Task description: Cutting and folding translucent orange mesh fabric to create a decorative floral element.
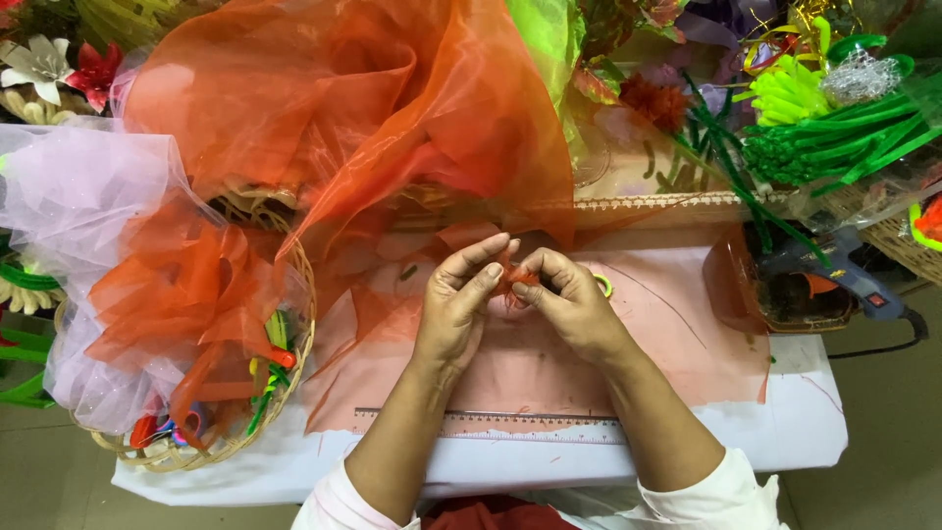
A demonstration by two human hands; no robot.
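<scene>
Pinching: left hand [459, 294] and right hand [572, 297], fingertips pressed together on a small orange fabric piece [514, 279], over the middle of the table [785, 442].
Grip: the piece is mostly hidden; it looks gathered, so I'd judge short, firm pinches close to the bunch hold it best.
Near edge: ruler [491, 424] lies along it, between the forearms.
Left edge: basket [294, 324] of orange net overhangs.
Right edge: glue gun [844, 280], well apart.
Far edge: orange sheer cloth [373, 118] drapes close; open room is the pink sheet [677, 344].

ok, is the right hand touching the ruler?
Apart. The head view shows the right hand raised over the sheer orange fabric, pinching a small orange piece, with the ruler lying nearer the person.
</scene>
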